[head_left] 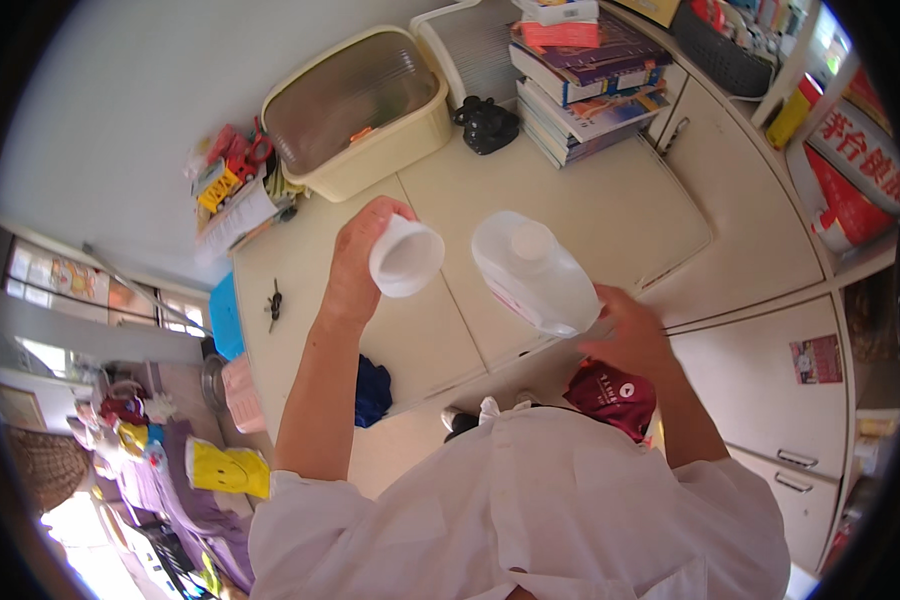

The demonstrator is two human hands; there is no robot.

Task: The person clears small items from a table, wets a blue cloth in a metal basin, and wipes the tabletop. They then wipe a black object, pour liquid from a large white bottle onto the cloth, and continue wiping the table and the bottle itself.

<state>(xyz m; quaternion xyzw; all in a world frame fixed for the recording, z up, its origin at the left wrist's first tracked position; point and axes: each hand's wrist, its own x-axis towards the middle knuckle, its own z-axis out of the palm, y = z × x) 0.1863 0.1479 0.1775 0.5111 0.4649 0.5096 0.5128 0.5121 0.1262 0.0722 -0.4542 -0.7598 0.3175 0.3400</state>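
Observation:
My left hand (364, 251) grips a white plastic cup (407, 259) above the table, its round mouth turned up towards me and nothing plainly visible inside. To the right is a translucent white plastic jug (562, 289) with a round white cap (532, 240) and some pink print on its side. Blurred by motion, my right hand (630, 330) is at the jug's lower right end. Its thumb and fingers are spread, and whether they hold the jug or merely touch it is unclear. The jug's underside cannot be seen.
A cream storage bin (375, 161), a knotted black plastic bag (487, 126) and a stack of books (581, 97) line the back of the pale table (322, 330). Keys (274, 305) lie at left. Cabinets (750, 375) flank the right side. Dark blue cloth (373, 391) hangs at the front edge.

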